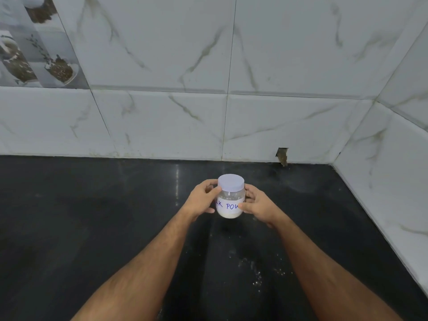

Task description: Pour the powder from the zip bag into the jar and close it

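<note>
A small clear jar (230, 205) stands upright on the black counter (92, 216), with a pale lid (231, 182) on top and white powder at its bottom. A white label on it carries blue handwriting. My left hand (202, 198) grips the jar's left side, thumb near the lid's edge. My right hand (257, 205) grips the right side, thumb across the label. No zip bag is in view.
White specks of spilled powder (256, 272) lie on the counter near me, between my forearms. Marble-patterned wall tiles (254, 126) close the back and right sides. A chipped hole (282, 156) shows at the wall's base.
</note>
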